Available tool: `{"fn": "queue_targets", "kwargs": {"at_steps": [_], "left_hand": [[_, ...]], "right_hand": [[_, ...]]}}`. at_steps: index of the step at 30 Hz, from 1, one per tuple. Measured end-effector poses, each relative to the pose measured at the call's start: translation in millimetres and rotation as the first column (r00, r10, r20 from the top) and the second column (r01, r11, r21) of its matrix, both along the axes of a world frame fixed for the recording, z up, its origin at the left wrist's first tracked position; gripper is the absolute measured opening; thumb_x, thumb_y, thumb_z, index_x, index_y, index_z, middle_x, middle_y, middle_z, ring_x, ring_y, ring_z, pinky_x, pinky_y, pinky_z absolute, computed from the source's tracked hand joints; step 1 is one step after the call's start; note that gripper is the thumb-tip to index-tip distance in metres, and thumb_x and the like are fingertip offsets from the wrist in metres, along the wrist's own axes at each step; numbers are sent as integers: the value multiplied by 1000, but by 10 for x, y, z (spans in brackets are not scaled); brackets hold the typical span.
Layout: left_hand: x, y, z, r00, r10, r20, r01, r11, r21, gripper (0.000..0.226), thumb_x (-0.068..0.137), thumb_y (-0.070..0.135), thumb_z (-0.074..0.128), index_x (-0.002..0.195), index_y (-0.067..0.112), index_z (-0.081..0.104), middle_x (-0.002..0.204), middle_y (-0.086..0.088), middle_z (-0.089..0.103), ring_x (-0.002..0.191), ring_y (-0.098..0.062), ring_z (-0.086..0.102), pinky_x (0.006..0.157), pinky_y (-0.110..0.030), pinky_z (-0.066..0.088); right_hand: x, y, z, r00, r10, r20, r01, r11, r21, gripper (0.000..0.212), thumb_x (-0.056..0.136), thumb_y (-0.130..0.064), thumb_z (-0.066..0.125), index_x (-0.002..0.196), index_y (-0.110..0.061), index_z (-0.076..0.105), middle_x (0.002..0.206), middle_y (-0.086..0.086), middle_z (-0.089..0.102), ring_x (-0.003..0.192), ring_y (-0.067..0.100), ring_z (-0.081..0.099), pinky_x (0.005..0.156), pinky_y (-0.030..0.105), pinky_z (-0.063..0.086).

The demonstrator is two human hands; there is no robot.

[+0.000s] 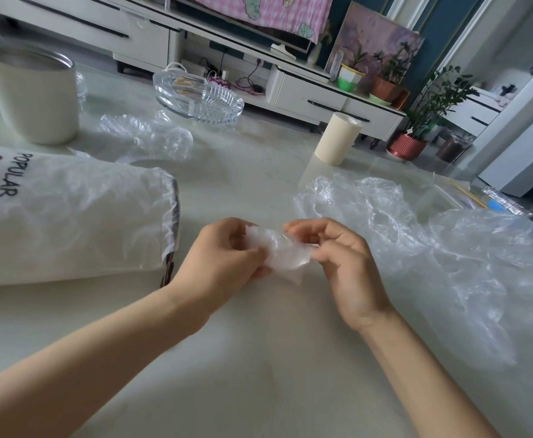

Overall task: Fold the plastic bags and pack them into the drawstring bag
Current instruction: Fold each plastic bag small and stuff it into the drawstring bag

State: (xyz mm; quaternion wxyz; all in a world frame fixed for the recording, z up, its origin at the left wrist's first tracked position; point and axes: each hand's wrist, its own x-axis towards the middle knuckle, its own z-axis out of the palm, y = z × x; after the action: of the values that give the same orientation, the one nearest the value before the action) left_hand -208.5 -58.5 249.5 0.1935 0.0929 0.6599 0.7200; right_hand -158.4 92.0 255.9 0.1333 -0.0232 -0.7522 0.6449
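Note:
A small folded clear plastic bag [282, 252] is held just above the pale table between both hands. My left hand [224, 260] pinches its left side with curled fingers and thumb. My right hand [338, 257] pinches its right edge. The white drawstring bag [69, 216], printed "POPULAR", lies on its side at the left with its gathered mouth facing the hands. A heap of loose crumpled clear plastic bags [448, 254] lies to the right of my right hand. Another crumpled clear bag [145, 134] lies farther back on the left.
A cream metal cup [34, 96] stands at the back left. A glass dish [199, 96] sits behind the far bag, and a cream cylinder [338, 137] stands at the back centre-right. Small packets [499, 202] lie near the table's right edge. Cabinets and potted plants stand beyond the table.

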Motion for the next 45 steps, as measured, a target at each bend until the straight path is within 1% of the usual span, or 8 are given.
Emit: {"fn": "queue_targets", "kwargs": {"at_steps": [6, 14, 20, 23, 28, 32, 40, 45], "left_hand": [[18, -23, -50, 958, -6, -287, -59, 975, -215, 10, 84, 10, 62, 87, 19, 64, 73, 7, 64, 62, -8, 59, 58, -20, 47], [-14, -30, -3, 979, 22, -204, -55, 986, -160, 13, 93, 15, 53, 84, 21, 62, 62, 5, 61, 46, -3, 52, 55, -24, 47], [38, -71, 154, 942, -233, 241, 261, 961, -92, 25, 92, -1, 42, 72, 8, 55, 45, 0, 48, 32, -9, 38, 37, -15, 27], [118, -137, 196, 955, -197, -220, 107, 925, -364, 23, 92, 12, 51, 71, 18, 57, 44, 5, 54, 33, -9, 43, 38, -18, 32], [-139, -402, 367, 401, -88, -912, -633, 693, -345, 24, 86, 25, 51, 101, 10, 63, 92, -5, 63, 96, -27, 55, 83, -34, 39], [-265, -602, 389, 821, -225, -524, -493, 182, -851, 54, 88, 42, 49, 128, 8, 41, 143, -17, 30, 142, -36, 1, 107, -65, -2], [-382, -661, 505, 896, -158, -415, -373, 239, -896, 35, 83, 16, 38, 118, 11, 43, 139, -10, 38, 141, -29, 11, 108, -64, -6], [-337, -642, 461, 864, -168, -475, -457, 137, -879, 41, 86, 10, 41, 125, -1, 46, 131, -17, 48, 137, -30, 25, 109, -60, 4]], "right_hand": [[-13, -22, -37, 981, 76, 179, -106, 981, 164, 25, 79, -25, 65, 101, -12, 66, 94, -1, 69, 89, 8, 63, 80, 22, 50], [49, -56, 33, 975, 123, 186, -149, 979, 137, 14, 64, -14, 82, 68, -18, 68, 84, -8, 64, 75, 10, 58, 69, 21, 48], [54, -70, 59, 943, 320, 91, -264, 886, -381, 14, 60, -17, 81, 70, -14, 72, 112, 2, 69, 99, 17, 65, 83, 25, 51], [2, 15, 27, 966, 227, 122, -154, 888, -433, 41, 45, -30, 91, 74, -9, 70, 86, 12, 70, 78, 24, 66, 75, 30, 52], [-4, 56, 56, 992, 55, 113, -19, 953, -301, 13, 57, -20, 77, 66, -12, 72, 78, 12, 69, 77, 22, 64, 66, 21, 50], [-29, -23, -15, 986, 24, 167, 25, 958, -287, 7, 61, -7, 69, 59, -14, 68, 90, 3, 70, 75, 14, 63, 65, 20, 51], [-387, -526, 186, 975, 119, 187, -95, 987, -133, 33, 87, -10, 60, 56, -15, 52, 49, -9, 52, 48, 8, 47, 56, 21, 45], [-562, -1010, 147, 961, 264, 80, -261, 964, -43, 16, 86, 0, 61, 75, -10, 64, 65, -5, 61, 58, 2, 55, 61, 13, 46]]}}
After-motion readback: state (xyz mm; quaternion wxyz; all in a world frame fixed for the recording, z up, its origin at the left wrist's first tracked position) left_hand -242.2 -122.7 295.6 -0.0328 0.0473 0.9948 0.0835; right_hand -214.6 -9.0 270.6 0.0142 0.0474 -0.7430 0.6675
